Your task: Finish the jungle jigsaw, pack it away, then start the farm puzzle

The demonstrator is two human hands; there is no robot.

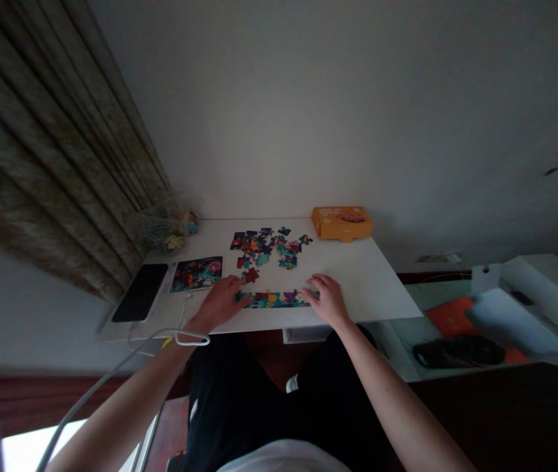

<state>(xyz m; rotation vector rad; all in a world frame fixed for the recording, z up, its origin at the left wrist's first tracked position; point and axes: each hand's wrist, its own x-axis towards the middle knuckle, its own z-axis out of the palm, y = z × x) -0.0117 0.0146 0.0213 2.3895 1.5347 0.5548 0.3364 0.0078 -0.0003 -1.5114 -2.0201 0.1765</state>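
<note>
A joined strip of colourful jigsaw pieces (279, 299) lies along the front of the white table. At its left end rests my left hand (222, 300), fingers apart and touching the strip. My right hand (326, 298) lies over the right end, its fingers spread too. Just beyond my left fingertips is a reddish-brown puzzle piece (250, 275). Farther back, several loose jigsaw pieces (258, 244) are scattered in a heap. To the left of them lies a picture card (197, 274) with a bright, dark-ground design.
A black phone (139, 293) lies at the table's left side, with a white cable (145, 344) crossing above my left forearm. An orange box (342, 223) stands at the back right. Behind the phone sits a clear plastic bag (168, 226). A low shelf at right holds an open white box (515, 314).
</note>
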